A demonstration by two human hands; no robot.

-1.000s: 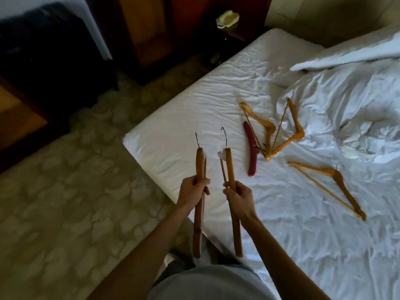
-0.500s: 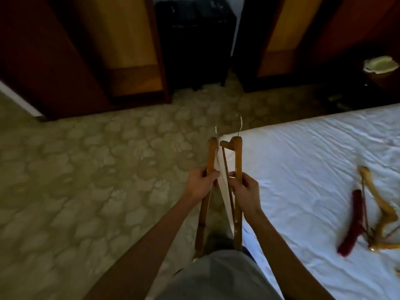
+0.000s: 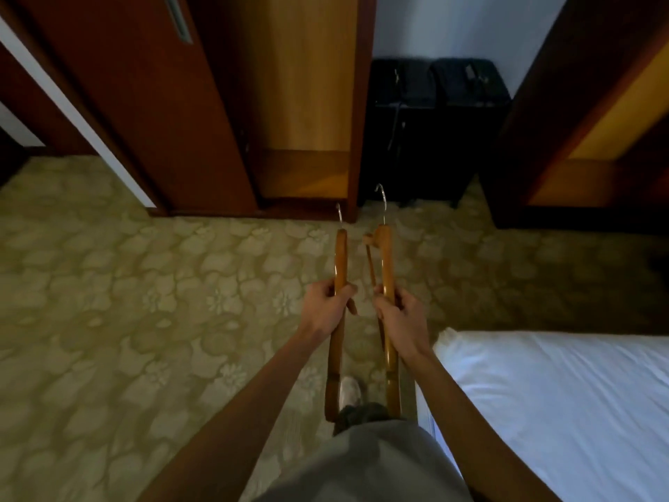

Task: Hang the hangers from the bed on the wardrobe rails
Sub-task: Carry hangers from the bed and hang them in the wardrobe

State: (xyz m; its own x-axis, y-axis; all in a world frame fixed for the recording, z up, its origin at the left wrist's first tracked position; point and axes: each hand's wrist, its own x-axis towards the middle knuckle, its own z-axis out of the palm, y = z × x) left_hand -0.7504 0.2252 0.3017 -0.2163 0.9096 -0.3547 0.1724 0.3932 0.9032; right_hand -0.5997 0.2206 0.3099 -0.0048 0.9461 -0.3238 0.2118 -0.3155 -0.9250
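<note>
My left hand (image 3: pixel 325 310) grips a wooden hanger (image 3: pixel 340 259) seen edge-on, its metal hook pointing away from me. My right hand (image 3: pixel 400 313) grips a second wooden hanger (image 3: pixel 386 259) the same way, its crossbar showing beside it. Both hangers are held side by side over the carpet. Ahead stands an open wardrobe (image 3: pixel 307 103) with a light wooden interior; no rail is in view. The corner of the white bed (image 3: pixel 564 403) lies at the lower right, and no hangers show on its visible part.
A dark red wardrobe door (image 3: pixel 144 103) stands open at the left. Black suitcases (image 3: pixel 434 114) sit against the wall between this wardrobe and another wooden unit (image 3: pixel 597 121) at the right. Patterned carpet (image 3: pixel 126 302) covers the floor. My foot (image 3: pixel 349 391) shows below the hangers.
The view has swung left from the bed towards the wardrobe. The hangers lying on the bed have left the frame. Both hands keep their grip on the two hangers.
</note>
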